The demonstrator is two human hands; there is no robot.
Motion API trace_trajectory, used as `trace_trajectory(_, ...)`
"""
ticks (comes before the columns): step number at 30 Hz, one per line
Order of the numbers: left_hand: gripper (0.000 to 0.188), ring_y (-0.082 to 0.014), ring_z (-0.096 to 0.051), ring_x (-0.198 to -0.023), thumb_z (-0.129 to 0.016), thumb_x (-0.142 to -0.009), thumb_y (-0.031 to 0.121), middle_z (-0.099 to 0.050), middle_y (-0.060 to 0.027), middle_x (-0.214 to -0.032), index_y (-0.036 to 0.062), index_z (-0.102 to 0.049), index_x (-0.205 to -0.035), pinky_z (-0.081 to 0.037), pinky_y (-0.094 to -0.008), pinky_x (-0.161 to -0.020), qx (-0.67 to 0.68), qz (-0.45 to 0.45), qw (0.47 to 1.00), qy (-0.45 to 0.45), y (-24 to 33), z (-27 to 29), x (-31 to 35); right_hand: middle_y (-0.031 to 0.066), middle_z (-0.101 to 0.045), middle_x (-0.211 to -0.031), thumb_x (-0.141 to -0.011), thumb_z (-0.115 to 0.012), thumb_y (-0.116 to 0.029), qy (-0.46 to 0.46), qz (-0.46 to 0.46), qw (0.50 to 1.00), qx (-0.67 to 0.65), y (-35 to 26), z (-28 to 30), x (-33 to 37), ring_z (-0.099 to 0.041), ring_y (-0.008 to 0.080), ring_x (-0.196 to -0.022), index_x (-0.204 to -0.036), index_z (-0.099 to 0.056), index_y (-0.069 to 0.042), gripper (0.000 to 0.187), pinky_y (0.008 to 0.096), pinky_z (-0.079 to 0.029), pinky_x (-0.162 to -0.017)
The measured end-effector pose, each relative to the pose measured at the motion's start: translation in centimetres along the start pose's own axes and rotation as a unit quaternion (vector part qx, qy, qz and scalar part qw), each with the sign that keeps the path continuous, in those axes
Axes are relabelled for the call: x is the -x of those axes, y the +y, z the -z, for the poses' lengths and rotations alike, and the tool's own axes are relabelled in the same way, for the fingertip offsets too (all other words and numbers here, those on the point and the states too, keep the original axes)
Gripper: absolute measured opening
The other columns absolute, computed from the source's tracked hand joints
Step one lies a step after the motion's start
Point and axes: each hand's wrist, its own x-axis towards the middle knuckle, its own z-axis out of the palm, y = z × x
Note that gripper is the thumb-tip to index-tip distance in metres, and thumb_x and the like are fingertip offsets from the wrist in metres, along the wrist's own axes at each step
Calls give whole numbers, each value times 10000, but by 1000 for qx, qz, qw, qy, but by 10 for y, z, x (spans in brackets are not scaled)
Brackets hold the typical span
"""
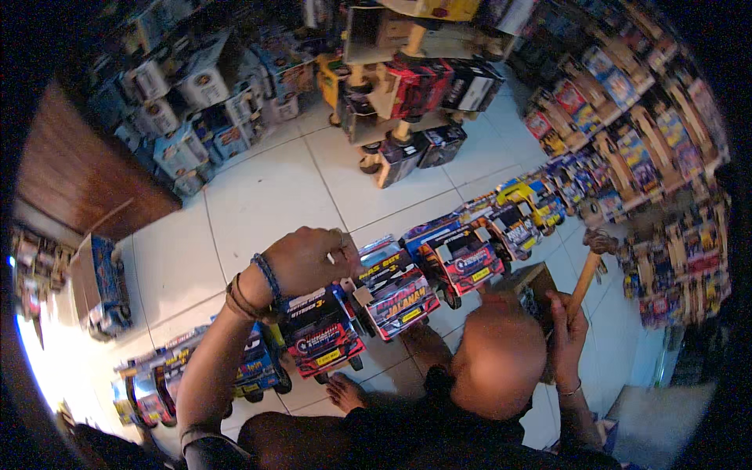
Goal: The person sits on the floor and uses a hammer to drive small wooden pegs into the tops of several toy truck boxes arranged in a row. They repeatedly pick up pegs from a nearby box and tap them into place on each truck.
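Though aslant lengthwise, hammer (pixel 586 280) head-forward

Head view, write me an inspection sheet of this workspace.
Surface: pale tiled floor.
Job's things: row of toy trucks standing on the floor; hammer with a wooden handle.
Clutter: stacked box-shaped items at the back left.
Hands: left hand over the row, fingers bent, grip unclear; right hand closed around the hammer's handle.
Cables: nothing seen.
Surroundings: brown panel at left; stacked colourful items at right.
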Motion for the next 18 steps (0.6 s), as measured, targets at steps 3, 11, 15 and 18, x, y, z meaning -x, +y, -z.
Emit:
trace_trajectory(3,261,-253,-707,-837,-662,-903,343,-729,-97,-912,98,-707,-981,-543,-366,-758,-46,-13,998,-45,2,-1,1,24,-664,-1005,-1002,-585,-180,-27,14,998,-53,34,22,7,-581,103,-927,-1159,-648,6,252,287,-480,-830)
trace_trajectory(11,218,-215,-698,-806,-628,-950,256,-723,-106,-906,62,-689,-1030,-547,-338,-747,-18,-54,994,-91,33,10,-4,100,-706,-997,-954,-648,-299,60,-193,979,28,156,33,6,-646,171,-861,-1239,-625,-14,404,302,-509,-793)
trace_trajectory(15,206,-247,-684,-815,-598,-959,245,-697,-108,-892,67,-665,-1039,-534,-364,-762,-84,-47,962,-255,104,3,-32,49,-675,-837,-960,-636,-292,178,-192,965,-34,210,51,4,-553,134,-685,-1251,-628,-27,394,299,-472,-649)
trace_trajectory(18,202,-324,-668,-895,-540,-999,202,-685,-128,-1007,52,-641,-1091,-528,-391,-798,-45,-157,956,-243,164,-47,-74,8,-571,-742,-967,-630,-290,192,-201,957,-86,244,98,1,-495,87,-646,-1244,-637,-46,369,267,-441,-596)
